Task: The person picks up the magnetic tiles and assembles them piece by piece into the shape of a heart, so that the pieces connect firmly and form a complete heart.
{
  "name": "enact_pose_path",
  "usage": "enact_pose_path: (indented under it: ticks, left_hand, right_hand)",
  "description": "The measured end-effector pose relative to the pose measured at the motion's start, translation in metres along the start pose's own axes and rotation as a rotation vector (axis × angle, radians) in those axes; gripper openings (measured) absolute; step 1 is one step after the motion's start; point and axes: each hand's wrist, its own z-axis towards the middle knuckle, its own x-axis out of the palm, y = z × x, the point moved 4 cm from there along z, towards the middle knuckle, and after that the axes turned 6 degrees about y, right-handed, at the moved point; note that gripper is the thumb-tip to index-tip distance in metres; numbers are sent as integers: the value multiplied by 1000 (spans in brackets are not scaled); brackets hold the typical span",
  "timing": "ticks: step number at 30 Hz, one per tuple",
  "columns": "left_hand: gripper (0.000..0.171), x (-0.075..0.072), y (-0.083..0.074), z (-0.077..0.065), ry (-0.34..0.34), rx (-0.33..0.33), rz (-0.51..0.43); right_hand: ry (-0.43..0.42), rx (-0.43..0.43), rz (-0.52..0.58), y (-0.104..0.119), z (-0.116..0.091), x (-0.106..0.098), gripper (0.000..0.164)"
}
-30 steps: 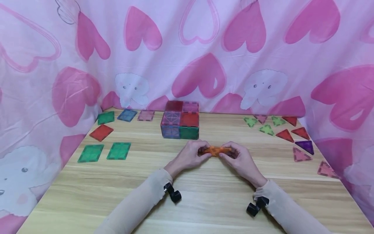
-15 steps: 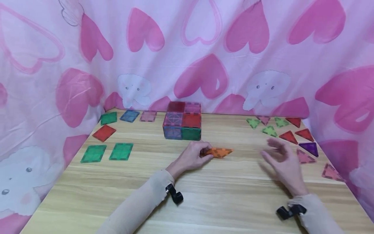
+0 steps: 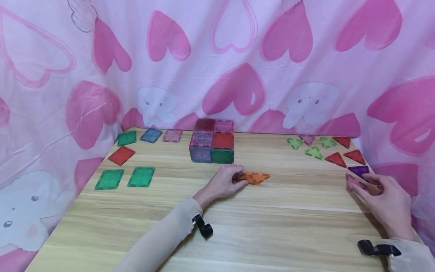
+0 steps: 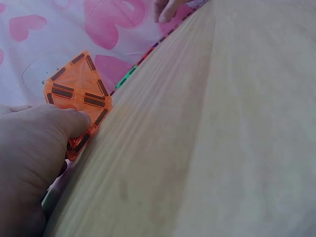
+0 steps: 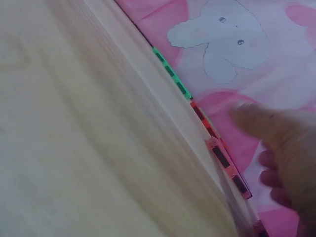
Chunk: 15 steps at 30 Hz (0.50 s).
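My left hand (image 3: 222, 183) pinches orange magnetic tiles (image 3: 257, 177) near the middle of the table. The left wrist view shows these orange tiles (image 4: 79, 81) tilted up, with the thumb pressed on the lower part; they look like joined triangles. At the right edge, my right hand (image 3: 391, 202) hovers with bent, parted fingers over a pink triangle tile (image 3: 354, 179), partly hidden by the thumb. A gap separates the right hand (image 5: 284, 143) from the pink tile edge (image 5: 229, 168) in the right wrist view. A purple triangle tile (image 3: 357, 171) lies just beyond the fingers.
A block built of coloured square tiles (image 3: 212, 141) stands at the back centre. Several loose square tiles (image 3: 141, 176) lie to the left. Green, pink and red triangle tiles (image 3: 335, 159) lie at the back right. A patterned curtain (image 3: 238, 75) encloses the table (image 3: 258, 234).
My right hand has let go of the orange tiles and moved right to the pink triangle tile. My left hand keeps holding the orange tiles in nearly the same place.
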Motion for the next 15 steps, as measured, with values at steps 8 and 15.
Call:
enact_pose_path:
  ticks: [8, 15]
  left_hand:
    - [11, -1, -2, 1, 3, 1, 15]
    - [11, -2, -2, 0, 3, 3, 4]
  right_hand:
    - [138, -55, -75, -3, 4, 4, 68]
    - [165, -132, -72, 3, 5, 7, 57]
